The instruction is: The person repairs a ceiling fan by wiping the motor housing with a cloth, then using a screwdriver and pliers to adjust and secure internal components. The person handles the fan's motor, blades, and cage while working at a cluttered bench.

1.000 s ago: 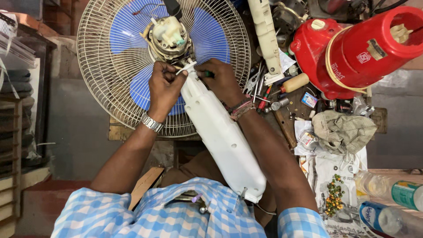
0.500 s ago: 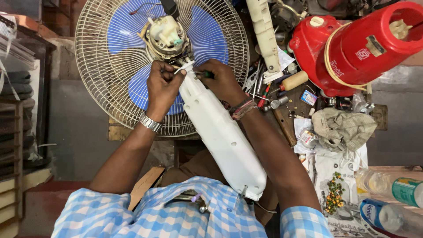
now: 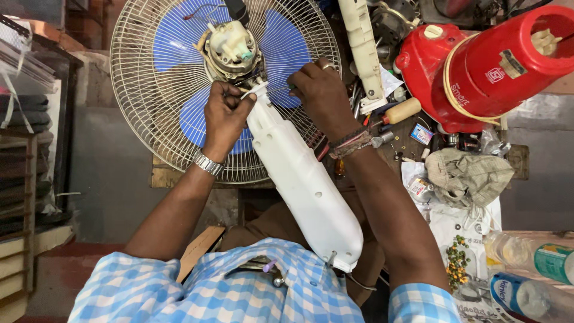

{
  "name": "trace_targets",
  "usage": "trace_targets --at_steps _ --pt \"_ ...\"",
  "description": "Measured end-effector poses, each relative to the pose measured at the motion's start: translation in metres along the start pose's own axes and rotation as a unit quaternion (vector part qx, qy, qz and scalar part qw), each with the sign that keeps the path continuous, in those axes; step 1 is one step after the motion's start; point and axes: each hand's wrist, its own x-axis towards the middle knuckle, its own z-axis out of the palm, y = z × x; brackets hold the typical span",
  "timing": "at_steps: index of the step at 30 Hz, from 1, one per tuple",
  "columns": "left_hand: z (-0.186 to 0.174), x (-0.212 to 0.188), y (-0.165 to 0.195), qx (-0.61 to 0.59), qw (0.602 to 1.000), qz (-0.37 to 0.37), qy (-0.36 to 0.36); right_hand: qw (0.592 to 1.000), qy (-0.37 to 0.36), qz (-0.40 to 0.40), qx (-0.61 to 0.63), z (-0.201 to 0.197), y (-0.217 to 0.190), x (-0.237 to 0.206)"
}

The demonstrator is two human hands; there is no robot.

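A table fan lies face down, its wire grille (image 3: 149, 78) and blue blades (image 3: 287, 51) beneath the bare motor (image 3: 232, 48). The white fan neck housing (image 3: 302, 179) runs from the motor toward my lap. My left hand (image 3: 224, 116) grips the top end of that housing just below the motor, a metal watch on the wrist. My right hand (image 3: 323, 90) holds a thin screwdriver (image 3: 281, 90), its tip pointed at the joint between motor and housing.
A red cylinder (image 3: 502, 60) with a coiled cord lies at top right on a cluttered bench with tools, a folded cloth (image 3: 466, 173) and plastic bottles (image 3: 532, 263). A white plastic strip (image 3: 365, 48) stands beside the fan. Shelves (image 3: 18, 197) are at left.
Both hands stay at the motor joint; my right hand has shifted slightly with the screwdriver. The view has tilted a little.
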Motion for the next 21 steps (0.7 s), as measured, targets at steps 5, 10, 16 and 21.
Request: trace_targets --at_steps 5,10,16,21 --pt "0.0004 -0.0004 0.0000 -0.005 1.000 -0.001 -0.004 1.000 0.007 -0.001 0.004 0.0037 -0.0009 -0.0010" --pt "0.0012 0.0002 -0.0015 -0.012 1.000 -0.004 -0.004 1.000 0.006 0.007 0.008 0.0048 -0.0018 -0.0011" --pt "0.0000 0.0024 -0.0043 -0.017 1.000 0.005 -0.009 1.000 0.013 0.008 0.015 0.0055 -0.0016 0.0021" --pt "0.0002 0.0032 -0.0052 -0.016 1.000 0.006 -0.007 1.000 0.001 0.011 0.023 0.0047 -0.0005 0.0020"
